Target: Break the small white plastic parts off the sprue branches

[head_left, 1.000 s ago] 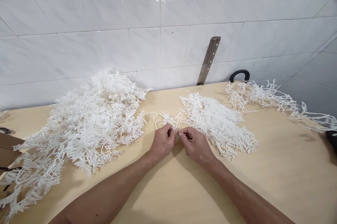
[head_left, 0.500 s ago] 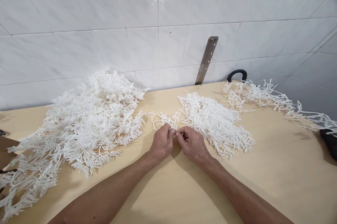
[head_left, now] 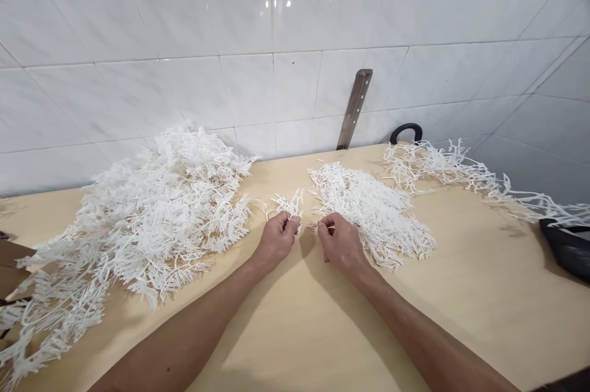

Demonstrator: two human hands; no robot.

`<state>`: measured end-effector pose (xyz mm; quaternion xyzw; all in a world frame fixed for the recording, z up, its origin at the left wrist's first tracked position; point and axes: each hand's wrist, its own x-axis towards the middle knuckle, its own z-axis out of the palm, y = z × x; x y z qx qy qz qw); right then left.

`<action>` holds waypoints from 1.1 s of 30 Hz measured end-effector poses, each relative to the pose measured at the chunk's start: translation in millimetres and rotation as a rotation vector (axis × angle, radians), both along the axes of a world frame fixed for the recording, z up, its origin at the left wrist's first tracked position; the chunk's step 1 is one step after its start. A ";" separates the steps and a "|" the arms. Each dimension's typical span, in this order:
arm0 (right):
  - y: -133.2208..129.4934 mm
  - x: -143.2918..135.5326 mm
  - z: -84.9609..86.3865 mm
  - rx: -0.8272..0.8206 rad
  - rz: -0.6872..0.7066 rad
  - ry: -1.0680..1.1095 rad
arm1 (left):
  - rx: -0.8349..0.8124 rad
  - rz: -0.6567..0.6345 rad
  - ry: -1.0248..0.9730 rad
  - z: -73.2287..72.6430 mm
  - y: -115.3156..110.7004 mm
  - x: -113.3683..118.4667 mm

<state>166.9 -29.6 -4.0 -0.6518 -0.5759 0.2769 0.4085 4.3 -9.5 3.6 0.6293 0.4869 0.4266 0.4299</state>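
Note:
My left hand (head_left: 278, 237) is closed in a pinch on a white branched strand (head_left: 291, 203), thin and twig-like, whose forked ends stick up beyond the fingers. A short gap to the right, my right hand (head_left: 338, 238) is also pinched, its fingertips by the near left edge of a flat pile of thin white pieces (head_left: 369, 207). Whatever lies between those fingertips is too small to make out. To the left of both hands rises a large, tangled heap of white branched strands (head_left: 170, 214).
On the right of the pale wooden table (head_left: 483, 294), looser bare-looking white branches (head_left: 442, 164) trail past a black curved handle (head_left: 405, 128) to a black object (head_left: 566, 250). A metal strip (head_left: 354, 109) leans at the tiled wall. Brown cardboard (head_left: 13, 263) shows at far left.
My hands, which were touching at the fingertips, have come apart: the left with the branched strand to the left, the right toward the flat pile. The view has shifted slightly.

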 end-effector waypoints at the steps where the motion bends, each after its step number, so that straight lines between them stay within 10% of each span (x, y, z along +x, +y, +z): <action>1: -0.7 3.0 0.5 0.001 -0.008 0.021 | -0.036 -0.029 -0.042 1.1 0.0 -0.6; 16: -2.8 -4.2 3.7 -0.168 0.257 0.415 | 0.052 -0.007 -0.053 3.8 -2.2 2.9; 33: -2.7 -4.6 4.8 -0.203 0.259 0.363 | 0.104 0.054 -0.014 -1.9 -7.1 7.2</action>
